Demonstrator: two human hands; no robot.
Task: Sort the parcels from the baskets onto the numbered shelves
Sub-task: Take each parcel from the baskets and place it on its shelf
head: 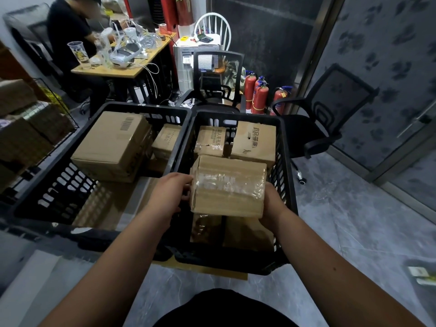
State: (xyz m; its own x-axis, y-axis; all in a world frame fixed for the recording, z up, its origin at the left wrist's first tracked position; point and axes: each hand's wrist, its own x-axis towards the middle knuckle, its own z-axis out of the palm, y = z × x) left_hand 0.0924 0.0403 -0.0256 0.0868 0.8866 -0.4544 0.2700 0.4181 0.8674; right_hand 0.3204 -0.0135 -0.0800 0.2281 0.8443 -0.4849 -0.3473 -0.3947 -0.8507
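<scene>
— While both hands are up, what do they hold?
— The left hand (171,194) and right hand (271,204) clasp a taped parcel (227,185) between them, fingers curled round its ends, above the right basket (286,161).
— And beyond the hands?
— More boxes (254,140); left of the left hand, the second basket (59,185) with a big carton (113,142).

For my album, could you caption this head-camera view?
Both hands lift a taped parcel from the right basket.

Basket walls (286,166) hem parcels (253,142); open overhead.
</scene>
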